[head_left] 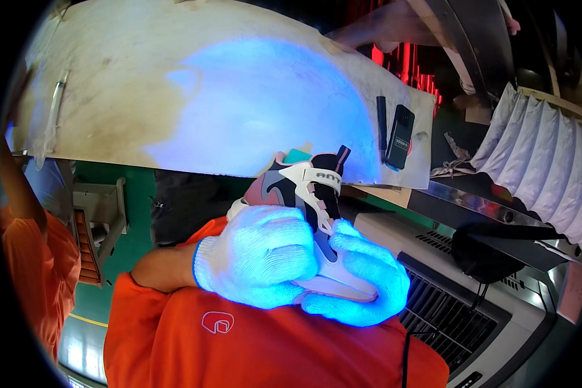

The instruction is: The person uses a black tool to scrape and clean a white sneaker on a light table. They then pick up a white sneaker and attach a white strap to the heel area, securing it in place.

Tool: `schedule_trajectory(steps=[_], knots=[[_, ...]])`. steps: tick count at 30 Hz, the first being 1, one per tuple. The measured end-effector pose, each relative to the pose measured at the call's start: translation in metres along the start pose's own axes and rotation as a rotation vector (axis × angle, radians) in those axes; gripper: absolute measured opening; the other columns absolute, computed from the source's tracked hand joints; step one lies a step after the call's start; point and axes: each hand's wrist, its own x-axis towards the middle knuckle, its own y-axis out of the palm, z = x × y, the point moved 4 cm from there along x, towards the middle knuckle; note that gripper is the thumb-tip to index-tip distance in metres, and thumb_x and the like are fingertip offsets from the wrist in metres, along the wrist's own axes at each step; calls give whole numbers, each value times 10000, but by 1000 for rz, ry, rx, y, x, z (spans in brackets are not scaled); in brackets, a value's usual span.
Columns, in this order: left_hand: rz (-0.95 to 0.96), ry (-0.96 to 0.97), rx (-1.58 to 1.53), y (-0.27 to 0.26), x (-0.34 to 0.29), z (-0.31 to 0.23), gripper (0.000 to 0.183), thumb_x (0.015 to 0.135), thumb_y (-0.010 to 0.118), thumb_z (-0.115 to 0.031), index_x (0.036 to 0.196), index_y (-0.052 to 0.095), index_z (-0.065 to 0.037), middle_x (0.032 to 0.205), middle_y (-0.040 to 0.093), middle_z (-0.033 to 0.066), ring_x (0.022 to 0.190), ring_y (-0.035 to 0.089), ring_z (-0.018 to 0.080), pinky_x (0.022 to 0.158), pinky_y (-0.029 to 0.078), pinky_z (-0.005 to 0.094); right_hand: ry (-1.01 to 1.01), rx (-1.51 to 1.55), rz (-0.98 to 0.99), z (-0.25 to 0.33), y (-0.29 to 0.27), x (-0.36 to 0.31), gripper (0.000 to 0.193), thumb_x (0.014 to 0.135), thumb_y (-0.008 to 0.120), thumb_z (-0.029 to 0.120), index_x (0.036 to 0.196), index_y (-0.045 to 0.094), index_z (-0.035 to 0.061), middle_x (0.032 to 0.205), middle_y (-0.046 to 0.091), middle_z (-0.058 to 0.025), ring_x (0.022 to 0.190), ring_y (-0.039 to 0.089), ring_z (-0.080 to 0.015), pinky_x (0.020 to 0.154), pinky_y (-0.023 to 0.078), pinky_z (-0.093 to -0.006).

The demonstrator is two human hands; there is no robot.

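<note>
Close to my body I hold a sneaker (pixel 297 184) with white, black, grey, pink and teal parts and a pale sole. Its collar points away from me toward the table edge, and its toe points toward me. My left hand (pixel 262 255), in a white knit glove lit blue, is closed on the shoe's left side. In a matching glove, my right hand (pixel 368 275) wraps around the toe end from the right. The left fingertips and the underside of the shoe are hidden.
A worn pale table (pixel 123 123) with a blue light patch lies ahead. On its right are a dark phone-like device (pixel 400 137) and a black stick (pixel 381 123); on its left, a clear tube (pixel 57 103). A grey machine with a grille (pixel 452 310) stands right. Another person's orange sleeve (pixel 35 271) is left.
</note>
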Motion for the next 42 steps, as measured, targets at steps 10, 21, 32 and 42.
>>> schedule_trajectory(steps=[10,21,32,42], knots=[[96,-193,44,26,13,15,485,695,1004,-333,1018,730,-96,985,679,73,820,732,236,591,551,349,-106,153,-66,-24,-14,-8,573,629,990,126,1152,795,-3,1056,624,-191,953,645,-370,828,502,-491],[128,-192,105,50,27,21,550,602,1024,-333,1017,737,-115,1071,695,79,863,742,284,715,601,404,238,357,-86,-40,-33,-45,702,683,1039,107,1311,767,-46,1253,788,-285,1250,760,-429,1132,559,-590],[186,-257,75,44,28,19,502,687,975,-371,1036,730,-106,1014,644,85,844,721,276,691,593,409,238,-142,203,-11,-34,-13,709,751,1013,293,1329,783,-49,1232,810,-251,1179,795,-439,1120,588,-542],[31,-166,164,39,16,15,569,671,1022,-401,1044,715,-100,1039,674,82,871,730,284,722,597,417,2,-191,212,-9,-38,1,611,777,1007,233,1278,805,-52,1241,805,-266,1167,800,-430,1028,640,-500]])
